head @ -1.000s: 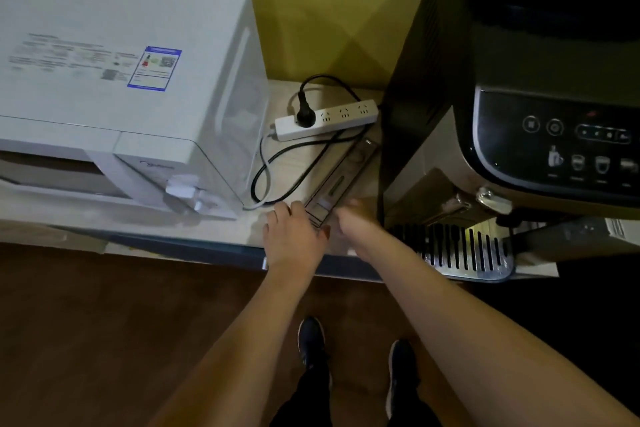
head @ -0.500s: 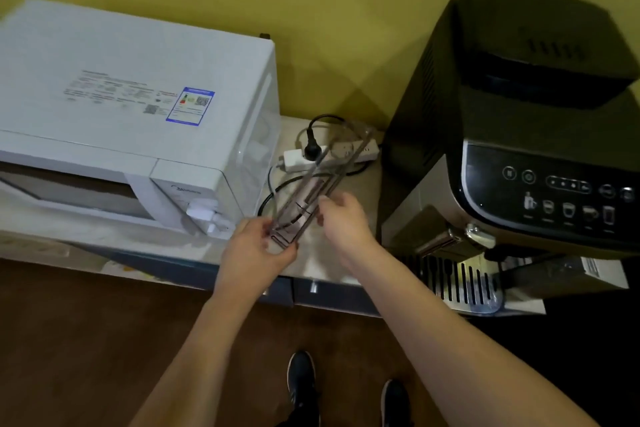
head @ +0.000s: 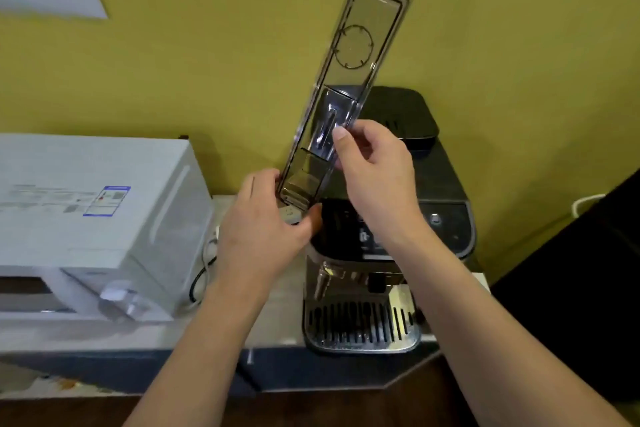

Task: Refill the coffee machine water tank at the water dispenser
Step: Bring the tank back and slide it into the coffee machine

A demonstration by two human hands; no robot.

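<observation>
A long, narrow, clear smoky plastic tank lid (head: 360, 55) is held up in front of the yellow wall, tilted with its top end to the right. My left hand (head: 263, 229) grips its lower end. My right hand (head: 374, 177) pinches its right edge near the middle. Behind and below the hands stands the black coffee machine (head: 446, 218) with its metal drip tray (head: 360, 326) at the counter's front edge. Neither the water tank itself nor a water dispenser is in view.
A white microwave (head: 86, 218) sits on the counter (head: 277, 315) to the left, with a black cable (head: 197, 284) beside it. A dark object (head: 571, 288) fills the right side. Brown floor lies below the counter.
Both hands picked the clear lid up from the counter between the microwave and the machine and raised it upright in front of the wall. The view has tilted upward.
</observation>
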